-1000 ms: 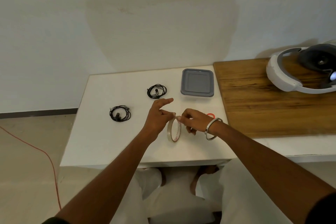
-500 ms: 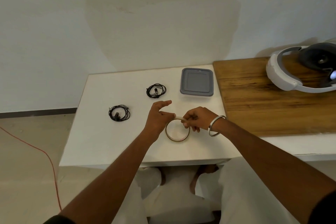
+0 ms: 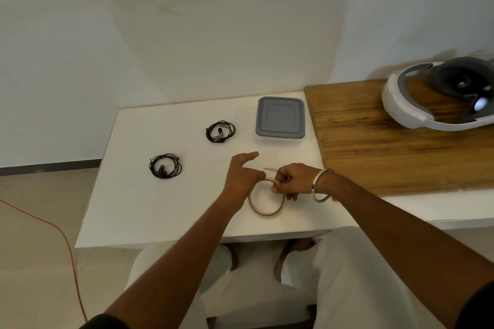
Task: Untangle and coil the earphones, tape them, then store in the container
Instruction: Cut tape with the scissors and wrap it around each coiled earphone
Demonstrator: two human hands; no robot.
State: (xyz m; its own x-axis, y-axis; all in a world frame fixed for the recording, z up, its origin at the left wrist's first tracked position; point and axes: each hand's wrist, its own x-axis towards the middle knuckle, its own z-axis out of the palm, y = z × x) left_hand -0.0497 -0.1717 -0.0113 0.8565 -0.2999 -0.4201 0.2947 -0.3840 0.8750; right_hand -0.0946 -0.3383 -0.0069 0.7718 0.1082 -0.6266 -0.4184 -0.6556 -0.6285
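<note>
Two black coiled earphones lie on the white table [image 3: 139, 211]: one earphone coil [image 3: 165, 165] at the left, another earphone coil [image 3: 220, 131] farther back. A thin tape roll [image 3: 266, 201] lies flat near the front edge. My left hand [image 3: 242, 175] pinches its far rim at the left. My right hand [image 3: 292, 180] grips the rim beside it and holds a short strip of tape [image 3: 268, 169] pulled up from the roll. A closed grey-lidded container [image 3: 280, 118] sits at the back of the table.
A wooden board [image 3: 387, 152] lies to the right with a white headset [image 3: 438, 96] on it. A small red object [image 3: 300, 164] peeks out behind my right hand. An orange cable [image 3: 53, 227] runs over the floor at the left.
The tape roll went from standing on edge between my hands to lying flat on the table. My right hand has since drawn a short strip free.
</note>
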